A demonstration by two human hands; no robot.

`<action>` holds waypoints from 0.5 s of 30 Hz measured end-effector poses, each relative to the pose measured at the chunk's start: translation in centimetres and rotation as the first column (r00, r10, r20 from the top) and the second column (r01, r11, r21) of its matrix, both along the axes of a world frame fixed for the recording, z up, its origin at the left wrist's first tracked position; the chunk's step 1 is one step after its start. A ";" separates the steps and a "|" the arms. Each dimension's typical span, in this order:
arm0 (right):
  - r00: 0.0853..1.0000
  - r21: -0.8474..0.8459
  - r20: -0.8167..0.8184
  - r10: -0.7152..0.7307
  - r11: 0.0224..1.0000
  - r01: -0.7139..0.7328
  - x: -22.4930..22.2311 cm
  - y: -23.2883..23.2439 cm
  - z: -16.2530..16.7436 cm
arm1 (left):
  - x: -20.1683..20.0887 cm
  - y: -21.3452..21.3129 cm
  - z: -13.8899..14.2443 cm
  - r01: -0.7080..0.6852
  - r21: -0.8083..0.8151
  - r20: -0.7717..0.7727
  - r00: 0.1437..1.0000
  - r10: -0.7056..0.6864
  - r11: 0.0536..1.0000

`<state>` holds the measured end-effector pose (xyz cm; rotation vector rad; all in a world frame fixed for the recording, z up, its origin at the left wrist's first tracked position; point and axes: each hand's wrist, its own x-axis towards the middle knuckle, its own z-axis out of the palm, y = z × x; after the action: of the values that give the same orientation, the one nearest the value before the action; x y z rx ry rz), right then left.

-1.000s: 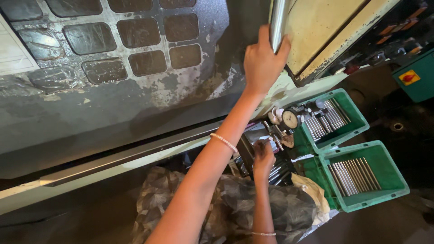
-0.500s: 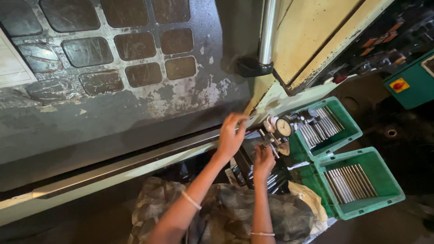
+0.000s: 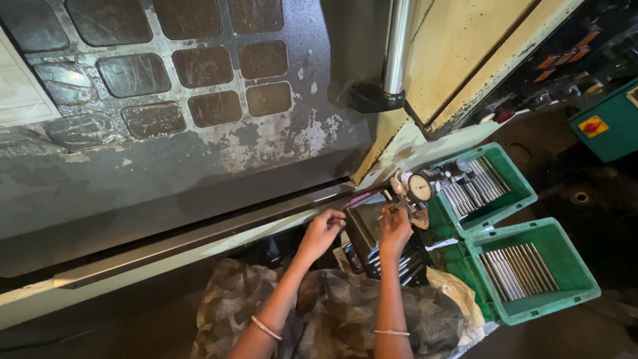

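Left hand [image 3: 321, 233] has dropped from the vertical steel bar [image 3: 397, 46]; its fingers now pinch a thin rod [image 3: 359, 199]. Right hand [image 3: 395, 229] fingers curl around a rod at the dial gauge [image 3: 421, 187], green crates [image 3: 531, 272] of rods beside.

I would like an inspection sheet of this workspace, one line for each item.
Surface: a dark, worn machine door with a rail along its lower edge.
Job's things: a dial gauge on a stand; a small part at the left hand.
Clutter: two green crates of metal rods.
Hands: left hand pinches a small part; right hand is at the gauge stand.
Cables: nothing seen.
Surroundings: a chrome handle, a cream panel, a green box with a red switch.
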<state>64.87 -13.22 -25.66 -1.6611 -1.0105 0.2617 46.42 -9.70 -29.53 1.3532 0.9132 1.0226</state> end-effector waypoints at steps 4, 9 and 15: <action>1.000 0.021 -0.008 0.013 1.000 -0.013 -0.1 0.0 0.3 | 1.2 0.8 1.0 0.027 0.092 -0.012 1.000 -0.026 0.995; 0.983 0.060 -0.169 0.071 0.996 -0.062 0.5 0.5 -0.3 | 3.4 1.0 2.5 0.061 0.066 -0.031 0.998 -0.059 0.996; 0.965 0.235 0.203 -0.167 0.965 0.118 3.0 -0.5 -0.2 | 3.6 0.4 2.2 0.090 0.000 0.027 0.996 -0.090 0.996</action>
<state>67.85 -13.70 -25.90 -1.5726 -1.0366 -0.1325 50.01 -9.28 -27.29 1.3641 0.8254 0.9683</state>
